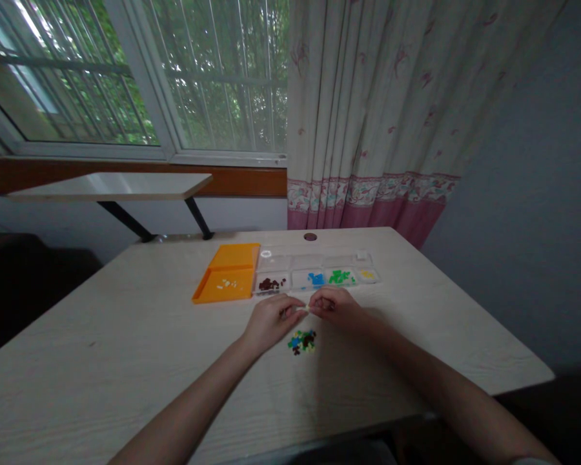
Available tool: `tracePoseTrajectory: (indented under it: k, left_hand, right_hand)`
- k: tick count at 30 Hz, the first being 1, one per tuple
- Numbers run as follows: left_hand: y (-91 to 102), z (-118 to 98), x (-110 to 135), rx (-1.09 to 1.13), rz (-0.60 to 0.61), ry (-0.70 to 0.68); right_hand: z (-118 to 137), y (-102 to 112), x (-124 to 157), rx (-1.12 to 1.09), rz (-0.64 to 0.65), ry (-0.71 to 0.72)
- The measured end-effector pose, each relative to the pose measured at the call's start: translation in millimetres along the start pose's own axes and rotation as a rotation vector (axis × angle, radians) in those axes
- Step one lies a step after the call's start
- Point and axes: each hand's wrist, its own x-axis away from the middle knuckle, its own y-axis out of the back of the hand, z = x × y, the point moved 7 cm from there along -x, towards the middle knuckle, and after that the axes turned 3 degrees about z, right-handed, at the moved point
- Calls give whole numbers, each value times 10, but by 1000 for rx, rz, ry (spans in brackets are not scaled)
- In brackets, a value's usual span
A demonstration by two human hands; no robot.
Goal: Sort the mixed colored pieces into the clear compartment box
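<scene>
My left hand and my right hand meet fingertip to fingertip above the table. Both pinch a small whitish piece, mostly covered by the fingers. Just below them on the table lies a loose pile of tiny mixed pieces in green, blue, yellow and dark brown. Behind my hands is a clear compartment tray. Its front row holds dark brown pieces, blue pieces, green pieces and a few yellow pieces.
Left of the tray, an orange two-section tray has several whitish pieces in its front section. A raised shelf on black legs stands at the table's back left. The table reaches to a window and a curtain.
</scene>
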Motion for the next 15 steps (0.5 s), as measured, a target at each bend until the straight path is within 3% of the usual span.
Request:
tracePoseTrajectory:
  k: [15]
  left_hand:
    - [-34, -43, 4, 26, 20, -27]
  right_hand:
    - [-20, -52, 3, 31, 19, 18]
